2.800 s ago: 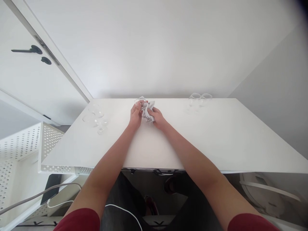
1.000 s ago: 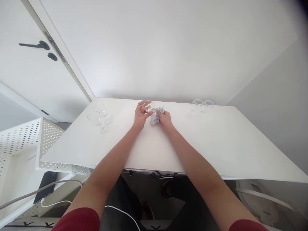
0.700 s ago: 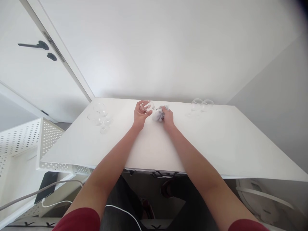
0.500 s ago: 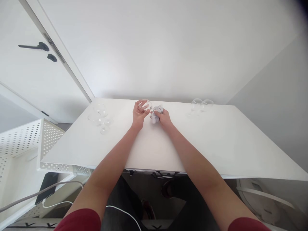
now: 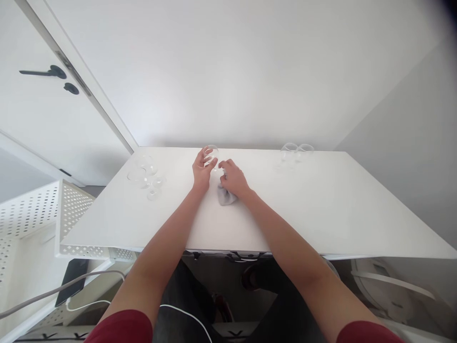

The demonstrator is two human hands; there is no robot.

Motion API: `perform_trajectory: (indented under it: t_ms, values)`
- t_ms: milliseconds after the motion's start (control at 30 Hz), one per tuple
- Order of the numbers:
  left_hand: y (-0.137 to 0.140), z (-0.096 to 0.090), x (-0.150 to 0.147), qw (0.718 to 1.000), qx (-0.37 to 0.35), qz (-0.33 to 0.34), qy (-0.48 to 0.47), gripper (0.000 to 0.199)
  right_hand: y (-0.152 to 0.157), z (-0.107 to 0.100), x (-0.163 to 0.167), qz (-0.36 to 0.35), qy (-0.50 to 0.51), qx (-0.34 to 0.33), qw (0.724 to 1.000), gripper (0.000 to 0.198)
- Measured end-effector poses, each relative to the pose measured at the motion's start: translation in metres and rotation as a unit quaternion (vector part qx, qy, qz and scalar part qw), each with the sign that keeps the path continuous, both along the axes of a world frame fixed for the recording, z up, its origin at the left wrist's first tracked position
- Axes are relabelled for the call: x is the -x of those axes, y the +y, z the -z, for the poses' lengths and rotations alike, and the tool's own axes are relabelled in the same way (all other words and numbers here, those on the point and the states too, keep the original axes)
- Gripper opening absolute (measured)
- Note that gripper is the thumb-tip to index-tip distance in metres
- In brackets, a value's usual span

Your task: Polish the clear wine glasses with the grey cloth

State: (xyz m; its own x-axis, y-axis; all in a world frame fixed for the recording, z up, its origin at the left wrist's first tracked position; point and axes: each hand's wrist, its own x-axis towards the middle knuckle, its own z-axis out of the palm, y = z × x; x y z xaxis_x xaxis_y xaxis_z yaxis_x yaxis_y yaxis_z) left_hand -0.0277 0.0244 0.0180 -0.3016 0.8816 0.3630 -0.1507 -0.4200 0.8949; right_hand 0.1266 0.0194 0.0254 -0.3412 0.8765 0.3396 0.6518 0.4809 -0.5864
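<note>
My left hand (image 5: 203,167) is closed around the bowl of a clear wine glass (image 5: 212,153), held tilted above the far middle of the table. Just to its right, my right hand (image 5: 233,178) has bent fingers near the glass's stem end. A crumpled grey cloth (image 5: 226,196) is bunched in the right hand and hangs below the palm. The right fingertips are close to the glass; whether they touch it I cannot tell.
Several clear wine glasses (image 5: 143,177) are grouped on the left of the white table (image 5: 314,205). Two more stemmed glasses (image 5: 290,151) are at the back right, near the wall. A white perforated rack (image 5: 69,205) adjoins the table's left edge.
My right hand has turned over and its cloth has dropped lower toward me. The glass in my left hand has shifted slightly left, and its tilt has changed.
</note>
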Motion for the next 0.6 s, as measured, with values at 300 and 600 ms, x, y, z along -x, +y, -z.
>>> perform_trajectory:
  t_ms: [300, 600]
  values:
    - [0.000, 0.001, -0.003, 0.999, 0.019, 0.027, 0.022, 0.058, -0.010, 0.002, 0.021, -0.033, -0.210, 0.027, 0.977, 0.051]
    - [0.002, 0.003, -0.003, 0.997, 0.020, 0.046, 0.056, 0.061, -0.018, 0.002, 0.023, 0.013, -0.217, 0.027, 0.976, 0.046]
